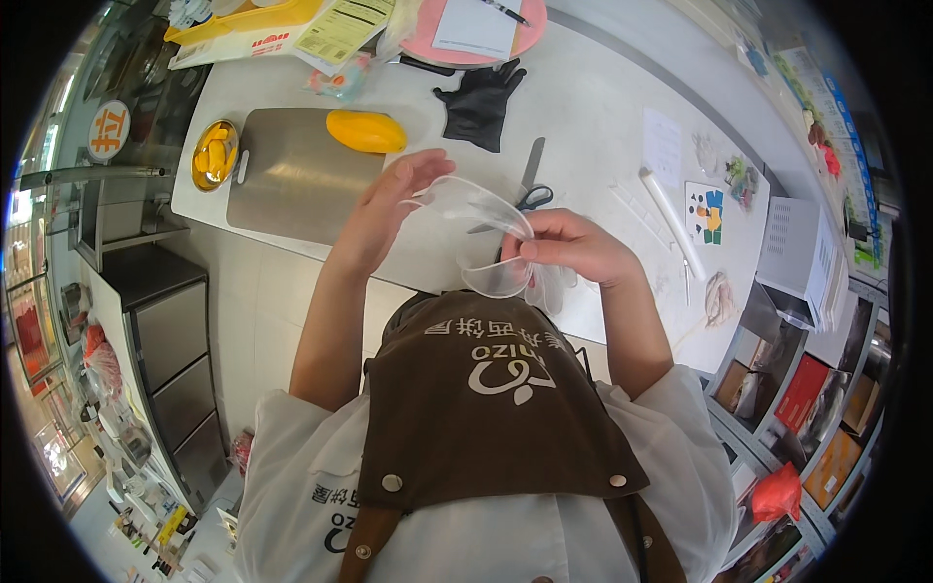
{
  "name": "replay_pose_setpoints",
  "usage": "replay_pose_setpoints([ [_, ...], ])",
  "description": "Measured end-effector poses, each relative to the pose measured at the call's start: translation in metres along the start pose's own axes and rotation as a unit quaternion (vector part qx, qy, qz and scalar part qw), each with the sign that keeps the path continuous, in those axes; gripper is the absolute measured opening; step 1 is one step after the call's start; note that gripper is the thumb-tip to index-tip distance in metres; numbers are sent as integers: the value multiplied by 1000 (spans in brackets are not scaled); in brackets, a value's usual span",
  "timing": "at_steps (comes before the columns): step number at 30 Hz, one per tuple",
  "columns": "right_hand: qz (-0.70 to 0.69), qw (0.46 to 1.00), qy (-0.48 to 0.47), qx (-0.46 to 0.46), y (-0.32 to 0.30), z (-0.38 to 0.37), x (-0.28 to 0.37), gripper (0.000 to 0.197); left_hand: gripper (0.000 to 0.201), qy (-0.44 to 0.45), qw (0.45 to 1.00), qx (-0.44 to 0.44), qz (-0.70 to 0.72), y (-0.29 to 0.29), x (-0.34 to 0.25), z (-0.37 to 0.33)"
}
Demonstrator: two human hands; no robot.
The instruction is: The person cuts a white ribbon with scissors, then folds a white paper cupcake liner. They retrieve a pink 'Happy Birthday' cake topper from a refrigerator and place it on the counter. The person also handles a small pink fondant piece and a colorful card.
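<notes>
My right hand (573, 245) pinches a pair of clear disposable gloves (491, 209) between thumb and fingers, in front of my apron. One cuff spreads leftward as a wide loop; the second cuff and the limp glove fingers hang below my right hand. At the left end of the upper cuff is my left hand (394, 204), its fingers stretched out and slightly bent. Whether they touch the film is hard to tell. Behind the gloves lie scissors (535, 198) with dark blue handles and a knife (532, 165), partly covered by the film and my right hand.
A metal cutting board (292, 185) on the white table (583, 107) bears a peeled yellow mango (364, 131). Left of it stands a bowl (201, 181) of yellow pieces. A black glove (478, 107) lies farther back. To the right are a white roll (671, 219) and a white appliance (792, 248).
</notes>
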State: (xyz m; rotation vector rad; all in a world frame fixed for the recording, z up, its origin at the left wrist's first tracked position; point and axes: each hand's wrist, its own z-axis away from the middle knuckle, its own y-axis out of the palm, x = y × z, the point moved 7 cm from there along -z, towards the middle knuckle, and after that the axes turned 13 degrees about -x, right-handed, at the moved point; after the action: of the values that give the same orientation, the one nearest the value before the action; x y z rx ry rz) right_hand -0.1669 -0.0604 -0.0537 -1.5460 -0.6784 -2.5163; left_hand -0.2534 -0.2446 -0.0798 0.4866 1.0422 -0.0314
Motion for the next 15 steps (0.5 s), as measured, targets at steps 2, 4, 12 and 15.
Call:
replay_pose_setpoints([
  [2, 0, 1000, 14, 22, 6, -1, -6, 23, 51, 64, 992, 55, -96, 12, -5, 6],
  [4, 65, 996, 40, 50, 15, -5, -11, 24, 50, 98, 974, 126, -158, 22, -9, 11],
  [12, 188, 978, 70, 47, 13, -23, -8, 30, 49, -26, 869, 315, -380, 66, -7, 26],
  [15, 130, 991, 11, -18, -16, -27, -7, 54, 36, -9, 899, 255, -357, 53, 14, 9],
])
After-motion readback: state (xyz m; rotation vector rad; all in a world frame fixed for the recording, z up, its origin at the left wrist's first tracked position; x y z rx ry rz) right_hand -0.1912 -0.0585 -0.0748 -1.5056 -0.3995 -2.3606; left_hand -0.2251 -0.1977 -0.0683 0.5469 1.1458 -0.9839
